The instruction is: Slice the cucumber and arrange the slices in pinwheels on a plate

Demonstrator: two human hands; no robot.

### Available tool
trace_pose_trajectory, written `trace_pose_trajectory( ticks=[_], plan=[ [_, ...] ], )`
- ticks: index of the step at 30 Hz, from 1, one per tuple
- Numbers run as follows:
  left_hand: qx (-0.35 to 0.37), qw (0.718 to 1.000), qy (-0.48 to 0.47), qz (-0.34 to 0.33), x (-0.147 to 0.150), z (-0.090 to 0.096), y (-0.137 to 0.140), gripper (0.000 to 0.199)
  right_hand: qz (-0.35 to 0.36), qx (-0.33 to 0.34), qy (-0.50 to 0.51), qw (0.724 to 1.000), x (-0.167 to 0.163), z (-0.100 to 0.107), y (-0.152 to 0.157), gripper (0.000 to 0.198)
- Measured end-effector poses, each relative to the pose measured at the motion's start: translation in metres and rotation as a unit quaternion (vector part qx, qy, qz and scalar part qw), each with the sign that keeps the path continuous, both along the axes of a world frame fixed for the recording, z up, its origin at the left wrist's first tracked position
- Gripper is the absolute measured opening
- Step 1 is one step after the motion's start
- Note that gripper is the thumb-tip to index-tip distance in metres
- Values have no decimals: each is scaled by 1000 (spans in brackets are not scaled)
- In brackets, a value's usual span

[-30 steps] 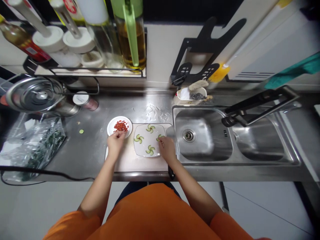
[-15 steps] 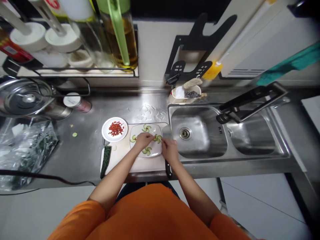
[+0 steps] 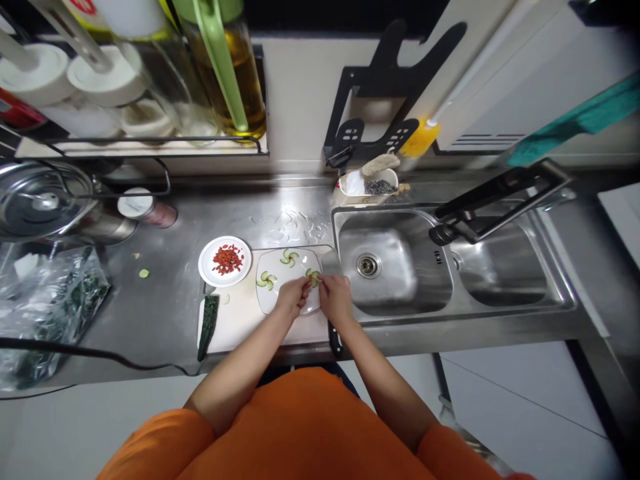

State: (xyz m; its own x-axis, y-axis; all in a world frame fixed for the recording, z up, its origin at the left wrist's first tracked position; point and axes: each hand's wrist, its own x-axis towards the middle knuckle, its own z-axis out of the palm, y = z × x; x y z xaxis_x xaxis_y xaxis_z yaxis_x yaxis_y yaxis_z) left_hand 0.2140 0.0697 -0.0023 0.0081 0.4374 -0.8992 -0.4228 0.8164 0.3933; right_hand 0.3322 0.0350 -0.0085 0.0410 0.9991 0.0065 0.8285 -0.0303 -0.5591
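Note:
A white squarish plate [image 3: 277, 265] lies on a white cutting board [image 3: 240, 327]. Cucumber slices [image 3: 289, 258] are fanned into pinwheels on it, with red bits at the centres. Over the plate's right side, my left hand [image 3: 294, 296] has its fingertips pinched together beside the right-hand pinwheel [image 3: 313, 275]. From the other side my right hand [image 3: 337, 298] pinches close to the same slices. Whatever either hand holds is too small to make out. My left hand hides the front pinwheel. A small white plate [image 3: 204, 263] of goji berries [image 3: 229, 259] stands at the back left.
A dark green cucumber piece [image 3: 209, 323] rests on the board's left edge. A knife's black handle [image 3: 336, 341] juts out at the right front. The double sink [image 3: 400, 263] lies right; a plastic bag of greens [image 3: 60, 313] and a lidded pot [image 3: 47, 200] are left.
My left hand has drawn toward me and slightly right, with its fingers now curled closed, covering the front pinwheel. My right hand stays by the right-hand pinwheel. The view has shifted slightly.

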Motion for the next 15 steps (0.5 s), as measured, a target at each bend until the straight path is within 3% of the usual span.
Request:
trace_pose_trajectory(
  ticks=[10,15],
  plan=[
    [-42,986,-93,132,23,2,-13,16,11,-4,-15,1000,0,0,5,29],
    [-50,979,-124,155,24,5,-12,14,21,-16,-19,999,1,3,7,30]
  ],
)
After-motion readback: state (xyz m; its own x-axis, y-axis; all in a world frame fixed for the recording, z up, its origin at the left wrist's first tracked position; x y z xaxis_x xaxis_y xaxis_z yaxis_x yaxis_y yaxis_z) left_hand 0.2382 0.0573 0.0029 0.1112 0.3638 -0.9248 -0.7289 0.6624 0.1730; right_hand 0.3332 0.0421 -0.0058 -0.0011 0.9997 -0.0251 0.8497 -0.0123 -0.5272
